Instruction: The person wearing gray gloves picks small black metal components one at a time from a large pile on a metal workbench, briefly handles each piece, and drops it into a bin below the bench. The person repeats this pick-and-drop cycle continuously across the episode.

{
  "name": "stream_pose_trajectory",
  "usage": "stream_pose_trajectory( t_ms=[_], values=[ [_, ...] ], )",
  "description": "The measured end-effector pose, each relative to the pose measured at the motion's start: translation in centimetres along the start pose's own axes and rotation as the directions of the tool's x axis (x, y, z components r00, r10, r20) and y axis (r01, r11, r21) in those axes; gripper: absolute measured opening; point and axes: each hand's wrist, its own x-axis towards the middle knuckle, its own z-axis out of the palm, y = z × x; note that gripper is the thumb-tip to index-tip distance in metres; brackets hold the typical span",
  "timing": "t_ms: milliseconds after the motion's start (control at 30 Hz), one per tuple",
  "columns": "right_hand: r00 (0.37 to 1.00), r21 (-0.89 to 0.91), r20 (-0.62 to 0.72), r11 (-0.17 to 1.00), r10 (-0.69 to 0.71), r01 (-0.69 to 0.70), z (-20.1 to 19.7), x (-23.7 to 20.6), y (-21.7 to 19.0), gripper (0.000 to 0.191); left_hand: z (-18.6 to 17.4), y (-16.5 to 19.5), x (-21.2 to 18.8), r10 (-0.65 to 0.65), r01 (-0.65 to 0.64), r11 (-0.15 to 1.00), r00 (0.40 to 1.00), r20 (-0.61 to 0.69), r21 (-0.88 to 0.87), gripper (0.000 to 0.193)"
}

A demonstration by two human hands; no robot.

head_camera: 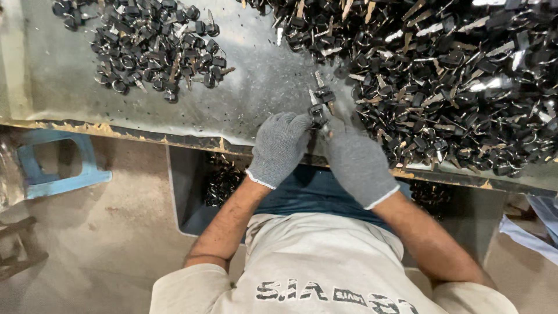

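Left hand (279,146) and right hand (356,160), both gloved, pinch two keys (321,102) together; big key pile (459,75) just right of them.

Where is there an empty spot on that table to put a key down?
Bare metal table shows between the small key pile and the big key pile, just beyond the gloved left hand. The right side is crowded.
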Motion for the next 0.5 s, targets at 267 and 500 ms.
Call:
stream_pose_trajectory(
  t_ms=[267, 500],
  values=[
    [0.999, 0.114, 0.033, 0.993, -0.03, 0.026, 0.3, -0.2, 1.1, 0.033, -1.3, 1.1, 0.3, -0.028, 0.031, 0.998, 0.999, 0.041, -0.061, 0.026],
    [0.981, 0.202, 0.114, 0.97, -0.159, 0.134, -0.6, -2.7, -0.2, 0.023, -4.2, 1.8, 2.6, 0.149, -0.183, 0.901, 0.982, -0.116, -0.394, 0.029]
  ],
)
